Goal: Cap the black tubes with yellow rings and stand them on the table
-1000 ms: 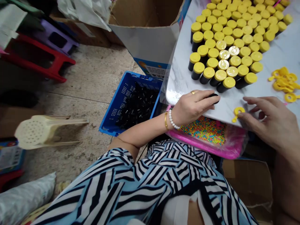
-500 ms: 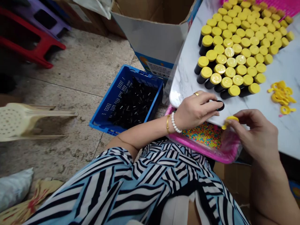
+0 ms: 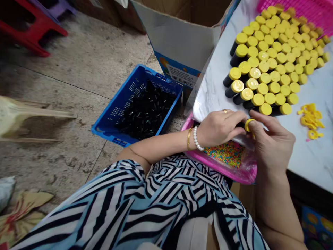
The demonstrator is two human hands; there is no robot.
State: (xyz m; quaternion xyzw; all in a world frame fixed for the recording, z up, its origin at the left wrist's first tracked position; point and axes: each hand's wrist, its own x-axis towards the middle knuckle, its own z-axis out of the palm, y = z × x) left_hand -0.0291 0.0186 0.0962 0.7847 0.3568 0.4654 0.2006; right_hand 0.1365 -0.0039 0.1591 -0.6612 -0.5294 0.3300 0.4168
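My left hand (image 3: 221, 126) is closed around a small black tube, mostly hidden by the fingers, over the near edge of the table. My right hand (image 3: 273, 142) pinches a yellow cap (image 3: 248, 125) against the tube's end. Below both hands sits a pink tray (image 3: 221, 168) lined with clear plastic, holding small multicoloured beads or candies (image 3: 226, 154). Beyond them, many black tubes with yellow caps (image 3: 270, 99) stand packed together on the white marbled table (image 3: 309, 156). To the right lies a small pile of loose yellow caps (image 3: 311, 118).
A blue crate (image 3: 104, 129) of black tubes (image 3: 148, 113) stands on the floor to the left, before a tall open cardboard box (image 3: 182, 38). A pink basket (image 3: 312, 12) is at the table's back. Stools, one red (image 3: 31, 29) and one cream (image 3: 33, 114), stand further left.
My right hand has moved left with the yellow cap and brought it onto the end of the tube in my left hand. The whole view has shifted slightly.
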